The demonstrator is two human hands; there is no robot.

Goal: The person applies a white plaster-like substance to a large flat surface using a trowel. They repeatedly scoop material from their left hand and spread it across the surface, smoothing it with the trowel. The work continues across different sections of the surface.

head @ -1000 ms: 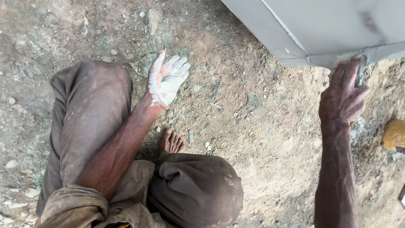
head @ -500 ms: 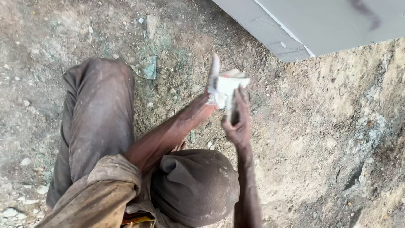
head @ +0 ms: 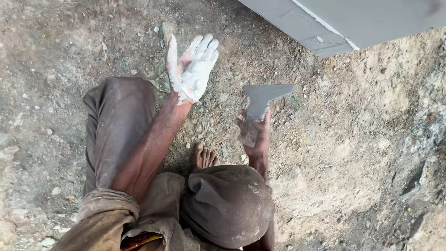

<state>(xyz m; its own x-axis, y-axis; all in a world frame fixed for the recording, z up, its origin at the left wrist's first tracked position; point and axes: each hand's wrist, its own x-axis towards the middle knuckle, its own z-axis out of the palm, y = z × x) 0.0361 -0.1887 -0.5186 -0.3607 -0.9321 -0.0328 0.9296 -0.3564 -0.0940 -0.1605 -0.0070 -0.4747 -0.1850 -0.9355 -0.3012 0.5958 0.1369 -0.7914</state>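
At the left of the view your bent knee (head: 118, 121) in dusty brown trousers rises over the stony dirt ground (head: 55, 60). Your left forearm runs up along it to your left hand (head: 191, 69), which is spread wide with the palm up and fingers splayed, grasping nothing; it is coated in white putty from wrist to fingertips. A flat stone (head: 162, 82) lies on the ground just beside that wrist. Lower down, your bare toes (head: 204, 158) show between the two knees, with the other knee (head: 227, 204) bulging at the bottom of the view. To the right of the toes your right hand (head: 253, 135) is clenched around the handle of a putty scraper (head: 262, 100), its broad grey blade pointing up, well apart from the white palm. At the top right, a grey painted wall (head: 353, 23) meets the ground, beyond the blade and not touching it.
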